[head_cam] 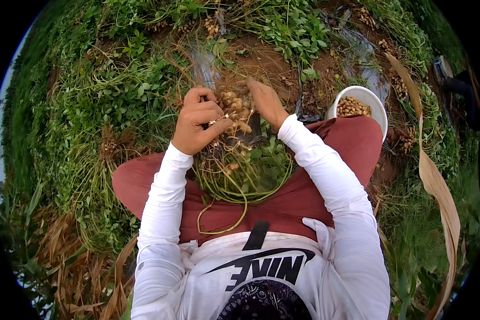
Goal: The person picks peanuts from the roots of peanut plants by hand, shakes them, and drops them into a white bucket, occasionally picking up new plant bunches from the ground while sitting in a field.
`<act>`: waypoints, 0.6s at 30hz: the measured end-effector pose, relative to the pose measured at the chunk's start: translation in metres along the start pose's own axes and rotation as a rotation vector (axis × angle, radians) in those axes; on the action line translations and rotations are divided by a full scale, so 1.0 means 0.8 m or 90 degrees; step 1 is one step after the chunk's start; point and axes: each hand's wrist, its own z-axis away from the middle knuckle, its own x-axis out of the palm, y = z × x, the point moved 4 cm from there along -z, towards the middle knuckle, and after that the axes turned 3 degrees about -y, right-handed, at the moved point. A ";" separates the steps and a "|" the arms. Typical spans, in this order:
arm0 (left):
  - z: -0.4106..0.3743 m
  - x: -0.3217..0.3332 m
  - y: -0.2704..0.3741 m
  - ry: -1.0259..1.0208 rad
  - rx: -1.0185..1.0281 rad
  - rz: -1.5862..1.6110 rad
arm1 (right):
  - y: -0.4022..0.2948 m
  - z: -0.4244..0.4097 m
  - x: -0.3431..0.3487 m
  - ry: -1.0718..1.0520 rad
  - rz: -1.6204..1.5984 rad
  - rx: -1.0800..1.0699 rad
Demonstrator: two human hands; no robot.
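A peanut plant lies across my lap, its green stems (240, 188) bent in a loop and its roots away from me. My left hand (200, 122) grips the root end, fingers curled beside a cluster of pale peanut pods (237, 106). On the other side of that cluster, my right hand (265, 100) is held with its fingers pointing away from me, near the thin roots. Its fingertips are blurred, so whether they pinch anything is unclear. A few more pods (232, 167) hang lower among the stems.
To my right, beside my knee, stands a white bucket (378, 106) holding picked peanuts (353, 107). Uprooted peanut plants (128, 88) lie around on brown soil (260, 52) with strips of plastic film (203, 68). A long dry leaf (432, 172) hangs at right. Part of another person (462, 94) shows at the far right.
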 end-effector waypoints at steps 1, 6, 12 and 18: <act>0.002 0.002 0.004 -0.009 0.015 0.010 | -0.007 -0.003 0.000 0.000 0.063 -0.025; -0.004 0.021 0.013 -0.057 0.066 0.077 | 0.011 0.012 0.016 -0.158 -0.229 0.198; 0.003 0.019 -0.008 -0.012 -0.020 0.139 | -0.019 0.024 0.017 -0.212 -0.132 0.069; 0.003 0.022 -0.010 0.004 -0.052 0.171 | 0.005 0.019 0.024 -0.149 -0.311 0.248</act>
